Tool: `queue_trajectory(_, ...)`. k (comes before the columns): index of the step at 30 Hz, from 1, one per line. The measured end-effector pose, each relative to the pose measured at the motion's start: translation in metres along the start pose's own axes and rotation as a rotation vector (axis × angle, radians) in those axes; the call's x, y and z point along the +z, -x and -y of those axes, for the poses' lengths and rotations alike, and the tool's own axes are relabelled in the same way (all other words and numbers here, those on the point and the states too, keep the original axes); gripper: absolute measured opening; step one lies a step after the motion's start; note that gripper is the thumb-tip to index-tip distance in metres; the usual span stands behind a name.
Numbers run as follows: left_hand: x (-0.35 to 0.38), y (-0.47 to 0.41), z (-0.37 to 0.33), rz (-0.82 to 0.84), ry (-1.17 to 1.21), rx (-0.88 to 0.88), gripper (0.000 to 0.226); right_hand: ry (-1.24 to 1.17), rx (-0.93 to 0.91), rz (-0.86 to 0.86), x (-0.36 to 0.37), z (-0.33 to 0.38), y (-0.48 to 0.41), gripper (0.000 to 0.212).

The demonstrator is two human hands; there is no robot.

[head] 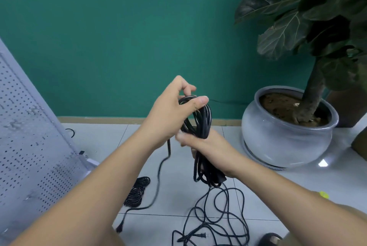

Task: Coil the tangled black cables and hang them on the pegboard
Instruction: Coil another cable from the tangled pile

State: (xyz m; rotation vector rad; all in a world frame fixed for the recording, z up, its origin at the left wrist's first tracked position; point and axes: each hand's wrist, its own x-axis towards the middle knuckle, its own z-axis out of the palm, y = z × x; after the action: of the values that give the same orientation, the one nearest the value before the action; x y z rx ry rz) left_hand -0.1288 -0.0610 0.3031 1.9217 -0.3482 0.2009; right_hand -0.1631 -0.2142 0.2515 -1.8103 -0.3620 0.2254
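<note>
Black cable coil (pixel 204 118) hangs between my 2 hands, left hand (pixel 168 112) pinching its top, right hand (pixel 206 144) gripping its middle.

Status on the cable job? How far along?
Done: one coiled bundle lies on the floor by the pegboard. In hand: the left hand grips the top of a half-wound coil, and the right hand grips its middle. Left: the loose tangle on the floor below still needs winding, and no coil shows on the visible part of the pegboard.
</note>
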Motion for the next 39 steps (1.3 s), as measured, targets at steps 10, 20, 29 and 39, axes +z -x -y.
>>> queue_trajectory(10,0.012,-0.004,0.002,-0.035,0.122,-0.191,0.061,0.103,0.029,0.054,0.002,-0.007,-0.004,0.040)
queue_trajectory(20,0.022,-0.014,0.001,-0.099,0.320,-0.200,0.057,-0.090,0.171,0.125,0.009,-0.010,-0.003,0.048)
queue_trajectory(29,0.025,-0.009,0.006,0.131,0.442,-0.215,0.067,-0.333,0.103,-0.036,-0.002,-0.008,-0.001,0.011)
queue_trajectory(39,0.077,0.036,0.070,0.545,0.081,-0.494,0.030,-0.573,-0.009,-0.237,-0.043,0.003,-0.007,0.018)
